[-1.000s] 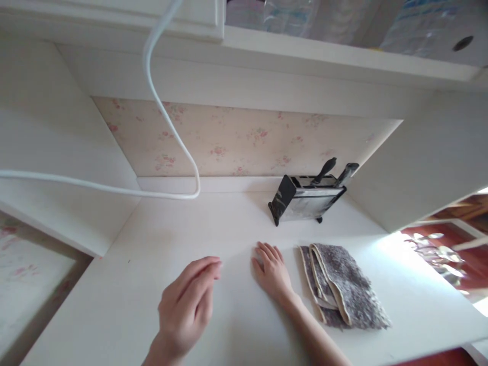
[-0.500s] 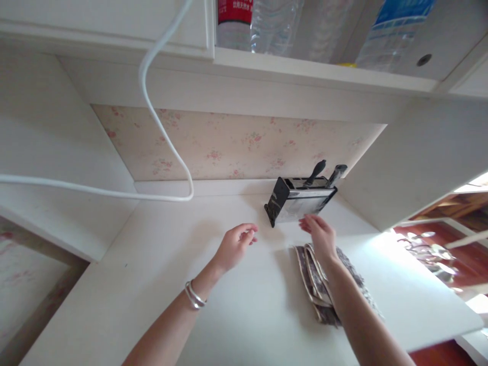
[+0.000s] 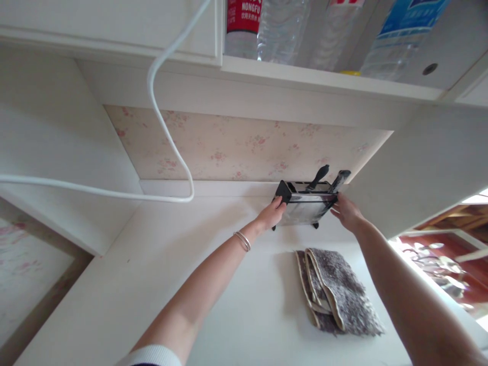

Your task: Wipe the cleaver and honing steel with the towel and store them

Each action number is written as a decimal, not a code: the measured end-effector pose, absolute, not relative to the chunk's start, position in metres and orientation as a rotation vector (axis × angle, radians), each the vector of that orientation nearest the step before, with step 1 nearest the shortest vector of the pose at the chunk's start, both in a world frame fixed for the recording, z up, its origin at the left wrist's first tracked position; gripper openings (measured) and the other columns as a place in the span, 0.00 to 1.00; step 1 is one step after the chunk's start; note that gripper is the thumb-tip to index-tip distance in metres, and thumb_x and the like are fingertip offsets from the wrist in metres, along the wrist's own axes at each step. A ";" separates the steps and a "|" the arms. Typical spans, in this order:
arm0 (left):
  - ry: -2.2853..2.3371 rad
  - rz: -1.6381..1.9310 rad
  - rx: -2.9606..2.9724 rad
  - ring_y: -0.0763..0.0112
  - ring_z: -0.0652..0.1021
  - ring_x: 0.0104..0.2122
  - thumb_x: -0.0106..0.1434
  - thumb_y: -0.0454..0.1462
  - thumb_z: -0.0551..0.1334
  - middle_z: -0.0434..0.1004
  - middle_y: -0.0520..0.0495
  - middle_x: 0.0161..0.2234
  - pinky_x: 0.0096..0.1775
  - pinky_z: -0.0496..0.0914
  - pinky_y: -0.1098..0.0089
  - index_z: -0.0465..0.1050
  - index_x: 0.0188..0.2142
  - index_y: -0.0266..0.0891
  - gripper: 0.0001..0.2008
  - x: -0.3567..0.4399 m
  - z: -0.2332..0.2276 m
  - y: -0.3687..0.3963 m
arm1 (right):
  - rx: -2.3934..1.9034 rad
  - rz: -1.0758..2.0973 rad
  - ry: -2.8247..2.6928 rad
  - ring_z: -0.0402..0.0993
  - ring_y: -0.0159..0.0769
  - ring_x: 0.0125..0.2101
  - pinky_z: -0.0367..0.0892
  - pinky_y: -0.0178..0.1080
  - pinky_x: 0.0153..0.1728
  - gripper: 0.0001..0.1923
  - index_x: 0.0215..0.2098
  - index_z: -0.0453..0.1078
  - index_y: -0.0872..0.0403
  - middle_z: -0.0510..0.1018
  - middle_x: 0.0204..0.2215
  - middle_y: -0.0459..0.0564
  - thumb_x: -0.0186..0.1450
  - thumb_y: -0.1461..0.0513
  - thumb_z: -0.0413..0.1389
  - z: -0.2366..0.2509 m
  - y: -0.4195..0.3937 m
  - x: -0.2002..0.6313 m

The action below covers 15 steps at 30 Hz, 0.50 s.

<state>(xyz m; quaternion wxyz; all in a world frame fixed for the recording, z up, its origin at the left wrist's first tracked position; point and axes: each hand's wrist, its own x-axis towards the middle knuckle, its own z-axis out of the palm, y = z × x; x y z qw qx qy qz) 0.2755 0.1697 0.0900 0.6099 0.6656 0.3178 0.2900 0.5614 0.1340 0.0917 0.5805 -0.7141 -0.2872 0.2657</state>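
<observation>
Rack (image 3: 305, 203) with two knives stands at the tabletop's (image 3: 229, 284) twelve o'clock edge; left hand (image 3: 272, 213) and right hand (image 3: 345, 211) clamp its ends, steadying it evenly.

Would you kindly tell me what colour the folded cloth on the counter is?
The folded cloth is mottled grey with a cream edge, seen in the head view.

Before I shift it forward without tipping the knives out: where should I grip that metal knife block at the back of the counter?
Grip the knife block by its two short black end panels, one hand from each side, as the left hand and right hand do now. It is long and narrow, and the knife handles stick out on top.
</observation>
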 end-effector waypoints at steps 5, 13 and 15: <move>0.717 0.628 1.484 0.65 0.49 0.67 0.66 0.50 0.49 0.42 0.47 0.68 0.65 0.44 0.63 0.45 0.67 0.37 0.35 0.290 0.091 0.168 | -1.611 0.689 -0.626 0.71 0.32 0.33 0.69 0.35 0.34 0.09 0.33 0.68 0.47 0.76 0.38 0.44 0.62 0.52 0.51 0.095 0.133 0.558; 0.723 0.721 1.378 0.66 0.47 0.67 0.64 0.49 0.53 0.40 0.50 0.68 0.65 0.44 0.64 0.43 0.68 0.39 0.37 0.269 0.088 0.163 | -1.489 0.794 -0.704 0.72 0.33 0.36 0.69 0.35 0.36 0.10 0.36 0.71 0.46 0.77 0.40 0.44 0.56 0.55 0.59 0.099 0.119 0.527; 0.718 0.782 1.366 0.64 0.47 0.67 0.62 0.46 0.56 0.42 0.50 0.68 0.65 0.43 0.63 0.46 0.67 0.41 0.37 0.257 0.088 0.165 | -1.439 0.805 -0.769 0.72 0.34 0.40 0.68 0.35 0.39 0.12 0.37 0.72 0.47 0.77 0.40 0.43 0.53 0.57 0.62 0.106 0.120 0.511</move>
